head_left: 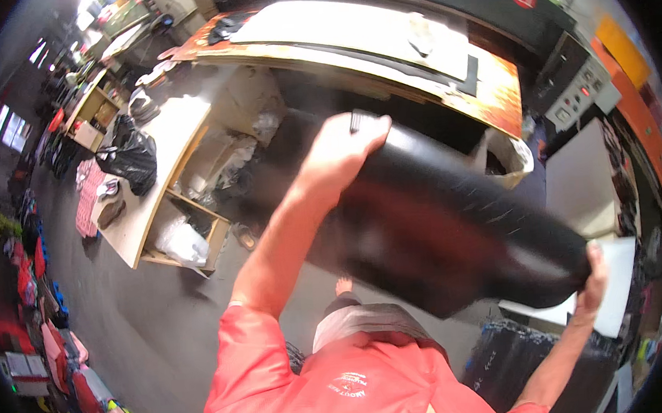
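A large, glossy black sheet (424,223), bent into a curve and smeared by motion, hangs between my two hands in front of my body. My left hand (350,145) is closed over its upper left edge. At the lower right end, my right hand (593,284) grips the sheet's corner, the fingers partly hidden behind it. The sheet slants down from left to right. Its material cannot be told for certain.
Ahead stands a worktable (502,79) bearing a white board (349,25). A wooden desk (177,140) holds a black plastic bag (129,155) at left. A control box (580,93) and a white sack (523,158) are at right. A black stack (503,363) sits low beside me.
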Tool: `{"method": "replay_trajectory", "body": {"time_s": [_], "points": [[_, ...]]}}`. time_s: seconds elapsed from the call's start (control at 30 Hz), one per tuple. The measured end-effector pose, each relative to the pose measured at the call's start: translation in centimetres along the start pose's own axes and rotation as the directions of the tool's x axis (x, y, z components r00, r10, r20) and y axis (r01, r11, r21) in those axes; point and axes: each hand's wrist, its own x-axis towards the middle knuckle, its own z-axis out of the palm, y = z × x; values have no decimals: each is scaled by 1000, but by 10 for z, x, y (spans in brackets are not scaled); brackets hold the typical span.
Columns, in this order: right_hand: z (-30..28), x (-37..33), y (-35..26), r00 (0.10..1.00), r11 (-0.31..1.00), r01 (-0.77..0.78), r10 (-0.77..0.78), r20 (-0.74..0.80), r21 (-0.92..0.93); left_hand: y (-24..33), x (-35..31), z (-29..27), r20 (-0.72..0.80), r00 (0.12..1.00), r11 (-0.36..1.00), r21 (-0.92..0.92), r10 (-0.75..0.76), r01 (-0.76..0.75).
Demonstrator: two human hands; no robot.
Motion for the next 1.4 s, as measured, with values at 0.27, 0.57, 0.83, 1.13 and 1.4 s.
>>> {"method": "replay_trajectory", "body": {"time_s": [0.27,0.57,0.83,1.13,1.4], "points": [[-28,106,-114,595,238,510,-791,139,-827,111,5,-147,-200,626,641,12,754,-768],[348,95,136,981,932,112,-49,187,-345,-149,98,-265,-273,960,994,70,-56,78],[457,85,216,825,864,-501,460,329,47,-235,153,-302,-267,941,963,112,-207,243],[528,99,201,822,870,-491,444,357,50,-179,205,-361,-354,865,931,-52,-355,360],[614,153,131,952,964,-262,249,179,54,-161,325,-402,-311,892,938,7,-328,348]]}}
